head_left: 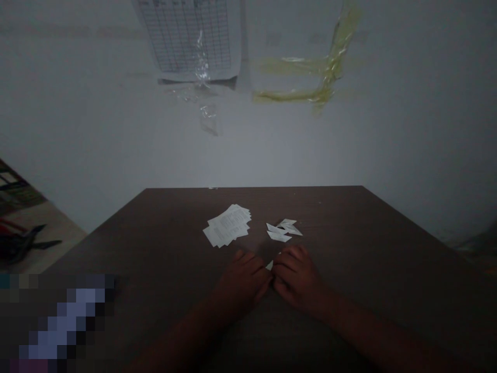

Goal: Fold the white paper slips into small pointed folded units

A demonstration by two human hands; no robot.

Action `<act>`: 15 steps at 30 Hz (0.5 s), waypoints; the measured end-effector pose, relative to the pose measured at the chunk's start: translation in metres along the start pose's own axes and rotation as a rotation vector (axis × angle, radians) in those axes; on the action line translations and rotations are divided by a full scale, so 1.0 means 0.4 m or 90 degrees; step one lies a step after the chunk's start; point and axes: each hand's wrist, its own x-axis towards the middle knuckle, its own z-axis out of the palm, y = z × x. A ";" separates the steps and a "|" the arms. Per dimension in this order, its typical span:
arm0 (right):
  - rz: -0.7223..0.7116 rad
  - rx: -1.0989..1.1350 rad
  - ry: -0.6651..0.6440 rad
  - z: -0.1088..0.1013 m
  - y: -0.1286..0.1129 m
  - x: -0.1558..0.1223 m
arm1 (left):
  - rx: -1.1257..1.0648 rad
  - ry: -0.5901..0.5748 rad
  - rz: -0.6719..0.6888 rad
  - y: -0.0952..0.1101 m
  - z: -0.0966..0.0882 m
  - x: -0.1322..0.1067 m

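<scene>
My left hand and my right hand rest close together on the dark wooden table, fingers curled inward. Between their fingertips a small white piece of paper shows, pinched by both hands. Just beyond the hands lies a fanned stack of printed paper slips. To its right sit a few folded white paper pieces. The scene is dim, so the paper's shape under my fingers is hidden.
A pale wall rises behind the table, with a taped grid sheet and yellowed tape strips. At far left the floor holds a dark object. A blurred patch covers the lower left corner.
</scene>
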 end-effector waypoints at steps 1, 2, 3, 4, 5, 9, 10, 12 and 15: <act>0.005 -0.004 -0.004 -0.002 -0.002 0.000 | -0.002 0.006 0.002 0.004 -0.003 0.001; 0.011 -0.008 -0.011 -0.005 -0.002 0.001 | -0.004 0.010 0.003 0.007 -0.007 0.001; 0.020 -0.011 -0.019 -0.008 -0.001 0.001 | -0.006 0.012 0.004 0.008 -0.012 0.000; 0.030 -0.015 -0.025 -0.011 0.004 0.000 | -0.007 0.011 0.003 0.007 -0.017 -0.001; 0.042 -0.021 -0.028 -0.014 0.011 0.000 | -0.008 0.010 0.000 0.004 -0.022 -0.003; 0.081 -0.051 -0.025 -0.019 0.063 -0.010 | -0.002 0.016 -0.017 -0.023 -0.034 -0.013; 0.092 -0.057 -0.023 -0.018 0.077 -0.014 | 0.002 0.018 -0.022 -0.031 -0.033 -0.016; 0.114 -0.050 -0.015 -0.015 0.100 -0.020 | 0.008 0.016 -0.030 -0.047 -0.026 -0.019; 0.177 0.000 -0.045 -0.009 0.114 -0.025 | 0.003 -0.001 -0.025 -0.063 -0.008 -0.021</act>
